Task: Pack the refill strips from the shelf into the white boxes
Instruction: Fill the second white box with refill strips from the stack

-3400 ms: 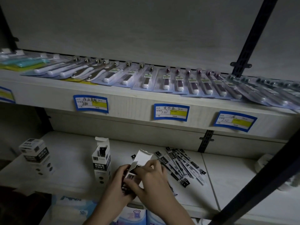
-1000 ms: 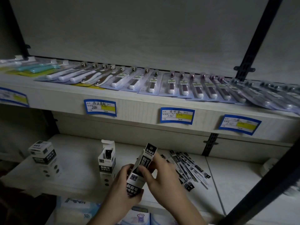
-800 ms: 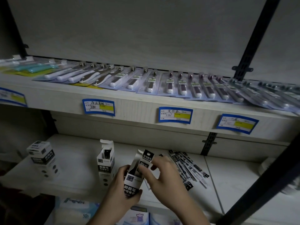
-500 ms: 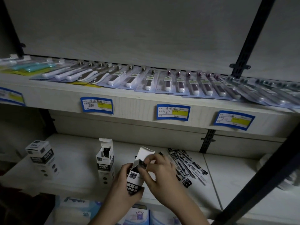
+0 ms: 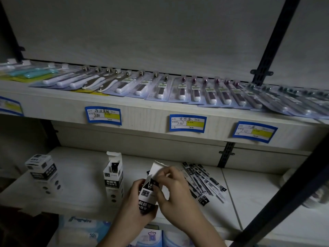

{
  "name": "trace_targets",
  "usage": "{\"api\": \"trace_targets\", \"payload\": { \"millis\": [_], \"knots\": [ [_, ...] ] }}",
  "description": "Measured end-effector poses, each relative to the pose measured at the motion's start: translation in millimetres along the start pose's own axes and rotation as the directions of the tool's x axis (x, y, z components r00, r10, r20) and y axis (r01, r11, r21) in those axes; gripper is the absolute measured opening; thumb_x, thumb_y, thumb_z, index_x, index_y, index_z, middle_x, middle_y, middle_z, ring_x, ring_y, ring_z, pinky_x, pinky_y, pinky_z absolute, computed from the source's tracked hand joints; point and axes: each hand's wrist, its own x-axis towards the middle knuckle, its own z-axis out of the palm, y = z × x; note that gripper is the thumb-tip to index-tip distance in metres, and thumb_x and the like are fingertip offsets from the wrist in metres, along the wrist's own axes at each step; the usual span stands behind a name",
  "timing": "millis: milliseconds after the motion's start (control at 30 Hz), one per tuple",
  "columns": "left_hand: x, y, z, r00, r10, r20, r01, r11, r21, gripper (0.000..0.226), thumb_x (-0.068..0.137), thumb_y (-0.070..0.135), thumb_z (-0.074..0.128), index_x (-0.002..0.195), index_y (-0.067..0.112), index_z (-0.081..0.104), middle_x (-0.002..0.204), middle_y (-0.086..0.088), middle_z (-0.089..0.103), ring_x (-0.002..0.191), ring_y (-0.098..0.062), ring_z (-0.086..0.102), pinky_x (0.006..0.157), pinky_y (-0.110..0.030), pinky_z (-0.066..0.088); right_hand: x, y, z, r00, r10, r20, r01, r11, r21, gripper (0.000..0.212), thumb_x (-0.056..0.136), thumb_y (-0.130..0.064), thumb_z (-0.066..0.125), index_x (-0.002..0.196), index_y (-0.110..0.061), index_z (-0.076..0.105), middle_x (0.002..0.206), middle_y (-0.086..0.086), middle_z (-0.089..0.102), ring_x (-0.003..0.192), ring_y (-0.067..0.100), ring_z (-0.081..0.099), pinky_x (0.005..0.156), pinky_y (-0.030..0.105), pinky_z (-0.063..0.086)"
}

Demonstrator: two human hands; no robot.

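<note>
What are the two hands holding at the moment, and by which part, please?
The left hand grips the white box round its lower body; the right hand pinches its open top flap.

Both forearms bare, no sleeves, rings or watch visible.

Dim, murky view — soft blur, curved edges.

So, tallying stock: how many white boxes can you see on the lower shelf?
3: a closed box far left, an open box standing in the middle, and one held box in both hands. None seems hidden.
</note>
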Motion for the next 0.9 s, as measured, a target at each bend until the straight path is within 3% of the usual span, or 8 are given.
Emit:
{"api": "trace_targets", "payload": {
  "millis": [133,233,367,500,633,733,800,900],
  "knots": [
    [0,-9,1,0.998,-0.002,0.057,0.000,0.999,0.041,0.077,0.063,0.015,0.080,0.111,0.056,0.037,0.111,0.019,0.055,0.101,-0.003,0.059,0.082,-0.024,0.053,-3,-4,6,0.997,0.027,0.067,-0.025,0.999,-0.029,0.030,0.083,-0.044,0.031,0.078,-0.029,0.056,0.102,-0.013,0.039,0.102,0.013,0.038,0.092,0.039,0.038],
    [-2,-15,2,0.996,-0.022,0.087,0.017,0.998,0.053,0.074,0.062,0.024,0.078,0.116,0.052,0.036,0.116,0.017,0.054,0.109,-0.006,0.057,0.089,-0.032,0.053,-5,-3,7,0.990,0.038,0.136,-0.031,0.998,-0.057,0.032,0.084,-0.053,0.034,0.072,-0.030,0.051,0.098,-0.011,0.033,0.102,0.011,0.034,0.093,0.037,0.035],
    [2,-19,6,0.995,-0.077,0.071,0.076,0.997,0.015,0.067,0.056,0.045,0.067,0.115,0.049,0.037,0.118,0.014,0.055,0.112,-0.008,0.056,0.093,-0.033,0.050,-6,-8,5,0.969,0.048,0.242,-0.004,0.984,-0.176,0.040,0.085,-0.060,0.044,0.078,-0.025,0.061,0.096,-0.007,0.030,0.101,0.013,0.033,0.089,0.034,0.031],
    [2,-23,1,0.992,-0.082,0.094,0.081,0.997,0.020,0.077,0.055,0.037,0.079,0.117,0.055,0.037,0.123,0.012,0.056,0.115,-0.005,0.056,0.094,-0.036,0.051,-5,-7,5,0.955,0.062,0.290,-0.002,0.979,-0.204,0.039,0.089,-0.062,0.041,0.097,-0.030,0.060,0.102,-0.007,0.029,0.109,0.015,0.034,0.094,0.035,0.033],
    [1,-23,-6,0.994,-0.096,0.055,0.097,0.995,-0.001,0.076,0.057,0.033,0.078,0.119,0.051,0.037,0.118,0.008,0.059,0.104,-0.007,0.062,0.086,-0.033,0.055,-8,1,6,0.987,-0.062,0.147,0.076,0.993,-0.089,0.035,0.090,-0.056,0.043,0.122,-0.043,0.050,0.105,-0.011,0.033,0.106,0.007,0.040,0.092,0.030,0.040],
    [0,-25,-12,0.994,-0.109,0.025,0.109,0.994,-0.001,0.072,0.064,0.028,0.079,0.121,0.044,0.039,0.115,0.005,0.060,0.096,-0.008,0.064,0.081,-0.030,0.056,-8,8,2,0.996,-0.086,0.021,0.085,0.995,0.055,0.033,0.092,-0.045,0.049,0.125,-0.044,0.051,0.106,-0.021,0.036,0.098,-0.005,0.045,0.088,0.013,0.040],
    [-2,-26,-16,0.992,-0.126,0.014,0.126,0.992,-0.018,0.070,0.066,0.024,0.080,0.121,0.042,0.040,0.112,0.008,0.062,0.095,-0.007,0.065,0.083,-0.033,0.056,-5,15,2,0.993,-0.044,-0.105,0.059,0.988,0.144,0.024,0.094,-0.036,0.055,0.117,-0.038,0.061,0.102,-0.019,0.046,0.090,-0.002,0.052,0.079,0.011,0.043],
    [-5,-24,-24,0.989,-0.146,0.007,0.146,0.989,-0.026,0.069,0.069,0.020,0.080,0.118,0.045,0.038,0.108,0.012,0.064,0.094,-0.003,0.064,0.086,-0.032,0.056,9,38,17,0.958,0.180,-0.223,-0.100,0.938,0.331,0.013,0.093,-0.017,0.059,0.089,-0.026,0.068,0.087,-0.013,0.061,0.076,0.004,0.059,0.064,0.013,0.047]
  ]
}}
